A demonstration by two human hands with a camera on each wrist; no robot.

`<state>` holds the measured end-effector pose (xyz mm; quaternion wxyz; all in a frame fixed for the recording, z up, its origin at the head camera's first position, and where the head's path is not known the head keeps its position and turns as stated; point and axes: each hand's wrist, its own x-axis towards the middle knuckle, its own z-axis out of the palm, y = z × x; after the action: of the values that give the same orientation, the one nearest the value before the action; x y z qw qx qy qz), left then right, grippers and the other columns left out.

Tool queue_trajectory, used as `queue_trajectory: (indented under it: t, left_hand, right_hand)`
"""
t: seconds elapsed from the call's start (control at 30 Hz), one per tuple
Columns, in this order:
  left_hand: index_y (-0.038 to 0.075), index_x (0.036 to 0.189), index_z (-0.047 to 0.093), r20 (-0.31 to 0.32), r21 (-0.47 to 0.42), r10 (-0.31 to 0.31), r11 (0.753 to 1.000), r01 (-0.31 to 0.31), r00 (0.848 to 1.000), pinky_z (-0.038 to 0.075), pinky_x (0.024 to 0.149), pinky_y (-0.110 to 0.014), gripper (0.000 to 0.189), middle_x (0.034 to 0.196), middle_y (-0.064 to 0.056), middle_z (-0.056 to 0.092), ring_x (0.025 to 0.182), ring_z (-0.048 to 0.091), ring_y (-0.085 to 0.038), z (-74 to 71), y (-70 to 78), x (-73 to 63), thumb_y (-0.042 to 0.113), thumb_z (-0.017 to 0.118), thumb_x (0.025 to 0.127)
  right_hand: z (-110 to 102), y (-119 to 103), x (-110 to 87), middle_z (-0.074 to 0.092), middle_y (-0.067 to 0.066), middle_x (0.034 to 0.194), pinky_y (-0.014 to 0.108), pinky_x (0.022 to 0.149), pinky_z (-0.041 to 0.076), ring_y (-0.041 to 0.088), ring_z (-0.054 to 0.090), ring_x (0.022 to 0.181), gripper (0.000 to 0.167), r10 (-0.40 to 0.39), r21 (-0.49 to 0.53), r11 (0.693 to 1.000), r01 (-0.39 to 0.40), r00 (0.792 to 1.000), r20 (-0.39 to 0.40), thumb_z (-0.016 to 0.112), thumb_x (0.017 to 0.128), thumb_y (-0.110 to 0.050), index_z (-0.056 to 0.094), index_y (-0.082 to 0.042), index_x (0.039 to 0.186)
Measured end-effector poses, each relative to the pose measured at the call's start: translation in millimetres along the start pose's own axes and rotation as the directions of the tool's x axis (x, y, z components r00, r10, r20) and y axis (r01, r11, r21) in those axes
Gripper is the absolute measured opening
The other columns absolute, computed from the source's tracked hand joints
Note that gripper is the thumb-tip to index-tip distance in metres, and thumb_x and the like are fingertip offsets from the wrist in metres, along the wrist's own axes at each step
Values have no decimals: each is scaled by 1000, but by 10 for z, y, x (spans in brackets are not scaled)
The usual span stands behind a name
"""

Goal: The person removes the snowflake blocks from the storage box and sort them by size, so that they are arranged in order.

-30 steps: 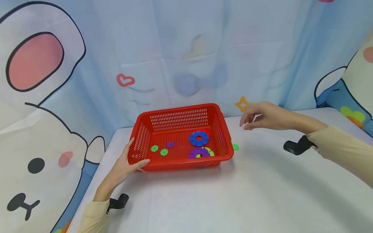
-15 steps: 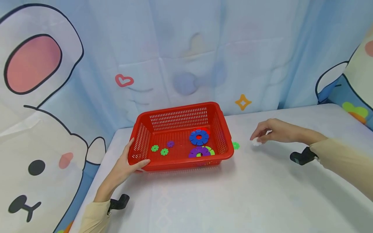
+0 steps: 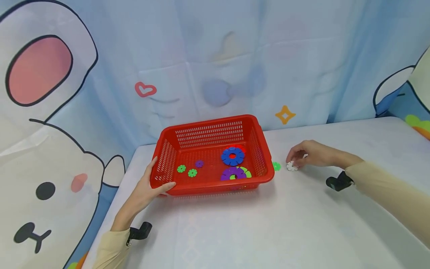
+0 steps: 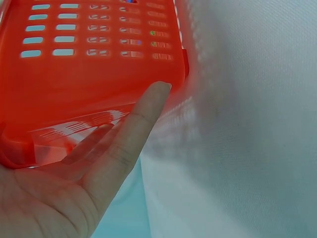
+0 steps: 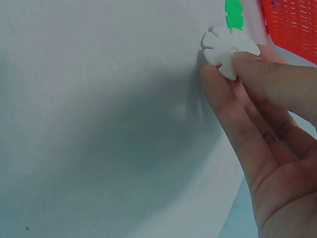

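Note:
My right hand [image 3: 314, 154] pinches a small white snowflake-shaped disc [image 3: 291, 166] between thumb and fingers, low over the table at the right of the basket. The right wrist view shows the notched white disc [image 5: 218, 47] close to a green notched disc [image 5: 234, 15]. My left hand [image 3: 142, 192] holds the left end of the red plastic basket [image 3: 208, 191], thumb along its near side. In the left wrist view, the other fingers reach past the basket's corner and are partly hidden. Inside the basket lie a blue disc [image 3: 233, 156], a purple disc [image 3: 231, 173] and several others.
The basket stands toward the back of a white-covered table [image 3: 235, 231]. A green disc [image 3: 276, 166] lies just outside its right wall, partly hidden. A printed blue curtain [image 3: 201, 56] hangs behind the table.
My right hand has come down from above the table with the white disc, which now sits beside the green disc. The left hand still holds the basket. The head view has shifted slightly.

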<state>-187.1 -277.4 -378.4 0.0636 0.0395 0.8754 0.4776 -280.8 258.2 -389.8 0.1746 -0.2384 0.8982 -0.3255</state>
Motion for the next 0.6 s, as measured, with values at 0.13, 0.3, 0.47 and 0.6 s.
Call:
queue_trajectory:
  t: [0.13, 0.3, 0.47, 0.6]
  left_hand:
    - [25, 170, 1, -1, -3, -4, 1000, 4, 1000, 55, 102, -52, 110, 164, -18, 28, 143, 36, -39, 9, 1, 9, 40, 78, 92]
    - [25, 170, 1, -1, -14, 1, 1000, -1, 1000, 56, 100, -51, 110, 165, -18, 27, 143, 37, -39, 13, -7, 4, 39, 78, 92]
    - [24, 170, 1, 0, -20, 1, 1000, -1, 1000, 59, 97, -49, 110, 164, -18, 28, 141, 38, -39, 9, -3, 6, 38, 79, 92]
    - [25, 170, 2, -5, -12, -5, 1000, 5, 1000, 59, 97, -49, 110, 163, -18, 29, 141, 39, -39, 3, -4, 18, 39, 79, 92]
  right_hand:
    - [30, 10, 31, 72, 1, 94, 26, 74, 61, 19, 66, 84, 16, 4, -4, 1000, -4, 1000, -1, 75, 93, 2, 75, 1, 109]
    - [37, 4, 70, 72, 2, 95, 29, 73, 61, 19, 67, 82, 18, 7, -29, 1000, -7, 1000, -4, 75, 93, 1, 74, 5, 111]
    - [41, -21, 101, 73, 4, 96, 31, 74, 62, 18, 68, 81, 19, 31, -54, 998, -31, 1000, -2, 75, 94, 0, 74, 6, 112]
    - [49, -34, 127, 72, 4, 94, 31, 73, 62, 17, 67, 79, 18, 33, -80, 996, -33, 999, 2, 75, 93, 2, 75, 6, 110]
